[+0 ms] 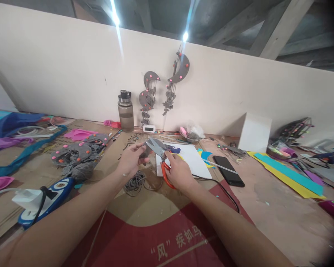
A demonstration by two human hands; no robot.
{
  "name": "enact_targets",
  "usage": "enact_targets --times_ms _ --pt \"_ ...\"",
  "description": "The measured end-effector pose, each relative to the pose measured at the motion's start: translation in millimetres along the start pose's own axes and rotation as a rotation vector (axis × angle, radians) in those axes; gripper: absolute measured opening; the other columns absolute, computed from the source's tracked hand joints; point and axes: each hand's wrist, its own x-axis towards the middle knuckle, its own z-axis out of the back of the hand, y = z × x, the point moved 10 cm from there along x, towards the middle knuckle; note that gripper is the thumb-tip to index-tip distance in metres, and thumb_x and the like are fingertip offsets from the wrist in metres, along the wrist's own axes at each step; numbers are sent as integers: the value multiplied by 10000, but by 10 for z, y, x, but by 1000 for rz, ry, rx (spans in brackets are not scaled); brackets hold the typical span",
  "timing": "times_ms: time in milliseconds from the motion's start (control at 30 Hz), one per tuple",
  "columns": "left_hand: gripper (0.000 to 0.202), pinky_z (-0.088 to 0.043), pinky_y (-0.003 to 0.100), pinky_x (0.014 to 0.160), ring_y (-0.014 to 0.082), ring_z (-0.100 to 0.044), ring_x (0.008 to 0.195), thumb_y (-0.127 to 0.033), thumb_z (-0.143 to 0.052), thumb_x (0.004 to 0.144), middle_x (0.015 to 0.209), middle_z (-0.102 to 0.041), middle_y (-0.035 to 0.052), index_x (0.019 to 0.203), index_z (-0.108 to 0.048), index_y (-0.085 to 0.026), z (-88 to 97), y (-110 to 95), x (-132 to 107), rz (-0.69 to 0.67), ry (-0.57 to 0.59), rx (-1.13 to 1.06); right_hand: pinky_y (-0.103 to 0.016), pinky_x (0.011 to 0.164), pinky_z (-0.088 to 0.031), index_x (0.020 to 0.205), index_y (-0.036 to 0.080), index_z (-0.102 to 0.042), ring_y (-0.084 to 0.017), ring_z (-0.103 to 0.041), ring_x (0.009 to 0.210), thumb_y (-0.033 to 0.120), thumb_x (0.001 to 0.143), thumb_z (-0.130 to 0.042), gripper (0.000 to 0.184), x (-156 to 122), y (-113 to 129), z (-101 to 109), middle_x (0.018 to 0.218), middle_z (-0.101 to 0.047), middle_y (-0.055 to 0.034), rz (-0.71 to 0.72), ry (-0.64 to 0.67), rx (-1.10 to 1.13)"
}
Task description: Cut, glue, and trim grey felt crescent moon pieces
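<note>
My right hand (177, 171) is closed around the orange handles of a pair of scissors (156, 146), whose blades are spread open and point up and left. My left hand (132, 158) pinches a small grey piece of felt (145, 152) right at the open blades. Both hands hover over the middle of the workbench (272, 207), above a white sheet of paper (190, 157) and a tangle of grey cord (135, 182).
A black phone (228, 170) lies right of the paper with a black cable beside it. A water bottle (125, 110) and a small white clock (149, 128) stand at the wall. Grey felt shapes (75, 152) lie left, coloured foam strips (289, 170) right, a white box (254, 132) behind.
</note>
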Motion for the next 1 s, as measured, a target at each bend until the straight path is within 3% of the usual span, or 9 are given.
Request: enact_targets --times_ms 167,433,1000 --pt "193 -486 140 409 65 -562 590 -208 -763 674 811 -640 -2 829 -668 -144 -26 16 -35 -2 0 -32 -314 786 -447 1390 224 -409 -242 -603 990 280 900 -479 498 8 22 -62 1132 -601 -117 -6 47 -116" --pt "167 -512 159 424 62 -552 561 -187 -741 716 827 -658 6 870 -682 -163 -71 147 -78 89 36 -91 -319 724 -467 1386 215 -400 -247 -635 891 293 928 -439 466 9 17 -101 1072 -610 -121 -21 62 -185" --pt "125 -465 133 374 49 -526 535 -162 -729 727 781 -627 -10 840 -678 -153 -15 203 -86 118 -44 -84 -329 740 -482 1421 203 -330 -248 -644 898 322 958 -400 483 -7 62 -123 1115 -597 -157 -21 122 -274"
